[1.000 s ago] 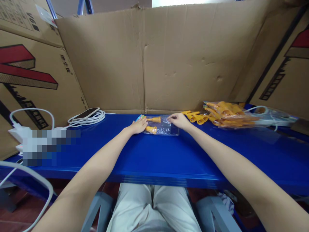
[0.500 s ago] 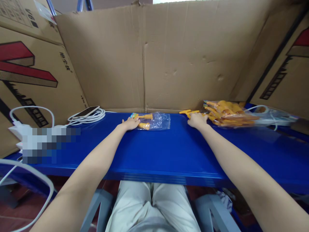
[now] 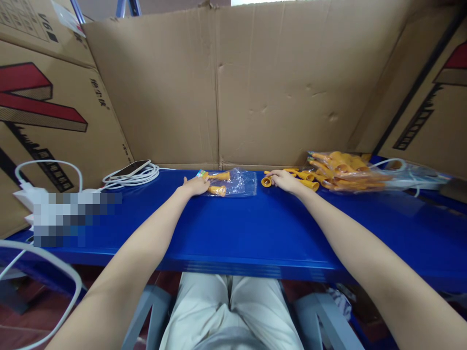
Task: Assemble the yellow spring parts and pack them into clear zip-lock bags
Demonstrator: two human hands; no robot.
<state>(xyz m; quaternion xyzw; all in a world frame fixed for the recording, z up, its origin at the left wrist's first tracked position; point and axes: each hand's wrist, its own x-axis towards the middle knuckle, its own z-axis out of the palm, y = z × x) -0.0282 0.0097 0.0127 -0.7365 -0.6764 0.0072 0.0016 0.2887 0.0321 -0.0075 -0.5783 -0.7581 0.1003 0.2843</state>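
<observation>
My left hand (image 3: 197,185) lies flat with its thumb apart, over the left end of a clear plastic bag (image 3: 249,183). Inside the bag are orange flared plastic pieces (image 3: 218,190), shaped like small horns, and a colourful printed label (image 3: 201,173). To the right of the bag, my right hand (image 3: 286,181) has its fingers closed on an orange flared piece (image 3: 266,182), whose round open end faces me. Several loose orange pieces (image 3: 308,184) lie just beyond and to the right of that hand, partly hidden by it.
Clear bags full of orange pieces (image 3: 343,170) are piled at the back right. A phone (image 3: 132,168) rests on a coiled white cable (image 3: 146,179) at the left. Cardboard (image 3: 273,87) walls in the blue table (image 3: 233,233) at the back and sides.
My right hand has moved left toward the bag, with an orange flared piece now at its fingertips. Loose orange pieces it covered now show. My left hand stays on the bag.
</observation>
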